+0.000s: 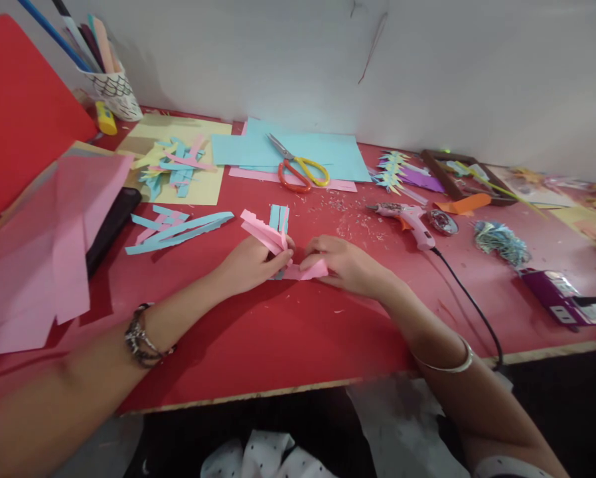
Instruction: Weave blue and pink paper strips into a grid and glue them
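Pink paper strips (264, 232) are spanning the gap between the left hand (251, 264) and right hand (348, 267), both gripping them over the red bench (258, 345); they are looking bent, overlapping blue paper strips (276, 216).

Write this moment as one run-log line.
left hand: holds pink strips | right hand: touches pink paper | glue gun: on table

Red table (298, 345); plain pale grey wall (258, 60) behind.

Red tabletop (302, 338) lies open nearside of the right hand (345, 265) — rightward, a hot-glue gun (408, 217) and its cord (469, 298) obstruct; leftward, blue paper strips (171, 236); beyond, scissors (289, 156).
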A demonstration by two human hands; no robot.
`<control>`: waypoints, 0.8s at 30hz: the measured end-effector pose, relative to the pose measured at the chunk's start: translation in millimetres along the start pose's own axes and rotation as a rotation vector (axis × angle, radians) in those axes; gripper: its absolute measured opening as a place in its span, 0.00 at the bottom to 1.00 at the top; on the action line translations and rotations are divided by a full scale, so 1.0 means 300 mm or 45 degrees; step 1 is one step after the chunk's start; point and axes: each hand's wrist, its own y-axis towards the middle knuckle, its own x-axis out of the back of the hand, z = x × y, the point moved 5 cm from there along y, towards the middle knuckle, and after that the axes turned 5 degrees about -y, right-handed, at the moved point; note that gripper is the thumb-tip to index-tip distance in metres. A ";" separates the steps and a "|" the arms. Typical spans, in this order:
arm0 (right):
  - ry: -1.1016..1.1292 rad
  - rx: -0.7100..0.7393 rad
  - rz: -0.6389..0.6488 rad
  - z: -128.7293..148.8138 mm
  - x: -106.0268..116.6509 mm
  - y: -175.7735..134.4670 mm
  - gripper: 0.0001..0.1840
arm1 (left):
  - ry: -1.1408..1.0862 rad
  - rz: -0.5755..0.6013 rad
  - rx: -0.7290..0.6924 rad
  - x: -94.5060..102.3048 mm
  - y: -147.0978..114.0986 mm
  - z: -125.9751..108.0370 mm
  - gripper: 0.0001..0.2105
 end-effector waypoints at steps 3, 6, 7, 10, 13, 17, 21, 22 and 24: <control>0.061 0.045 0.016 0.004 -0.005 -0.001 0.12 | -0.005 0.005 -0.008 0.000 -0.001 0.001 0.12; 0.196 0.043 0.024 0.008 0.001 -0.004 0.11 | -0.022 0.005 -0.008 0.003 -0.002 0.002 0.12; 0.229 0.022 0.021 0.008 0.003 -0.004 0.10 | -0.027 0.005 -0.007 0.003 -0.002 0.003 0.12; 0.294 -0.035 0.016 0.010 0.007 -0.005 0.11 | -0.038 0.010 -0.002 0.001 -0.003 0.005 0.12; 0.322 -0.033 0.017 0.013 0.005 -0.005 0.11 | -0.045 0.008 -0.015 -0.001 -0.003 0.005 0.11; 0.315 -0.052 0.015 -0.002 -0.009 -0.004 0.09 | -0.027 0.006 -0.024 0.001 -0.004 0.004 0.11; 0.139 -0.139 0.047 -0.023 -0.032 0.011 0.08 | -0.018 0.016 -0.047 0.000 -0.004 0.002 0.12; 0.105 -0.157 0.062 -0.025 -0.036 0.015 0.08 | -0.028 0.023 -0.053 -0.001 -0.004 0.002 0.12; 0.084 -0.142 0.084 -0.018 -0.037 0.021 0.08 | -0.043 0.034 -0.062 -0.005 -0.002 0.003 0.12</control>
